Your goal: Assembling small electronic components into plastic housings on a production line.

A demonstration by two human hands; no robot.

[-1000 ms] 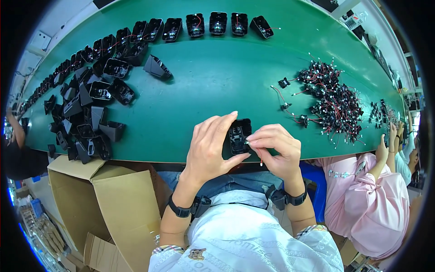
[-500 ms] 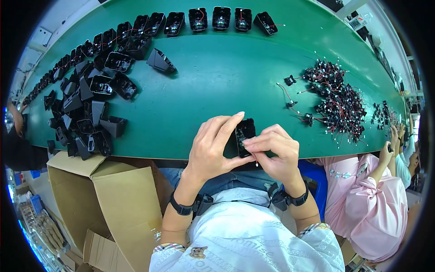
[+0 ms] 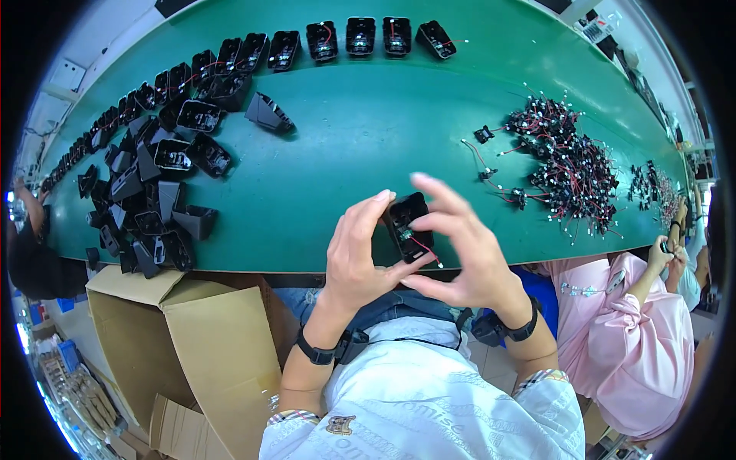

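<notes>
Over the near edge of the green table [image 3: 345,146] my left hand [image 3: 356,257] grips a small black plastic housing [image 3: 406,225] between thumb and fingertips. A little wired part with red leads sits inside it. My right hand [image 3: 464,249] is at the housing's right side, fingers spread above it, thumb and lower fingers touching it. Both wrists carry black bands.
A heap of empty black housings [image 3: 146,192] lies at the table's left, with a row of fitted ones [image 3: 360,34] along the far edge. A pile of wired black parts [image 3: 571,165] lies right. An open cardboard box [image 3: 192,337] stands below left. A person in pink [image 3: 636,337] works at right.
The housing has been turned in my hands so its open side with the red wires shows. My right fingers have lifted and spread off it.
</notes>
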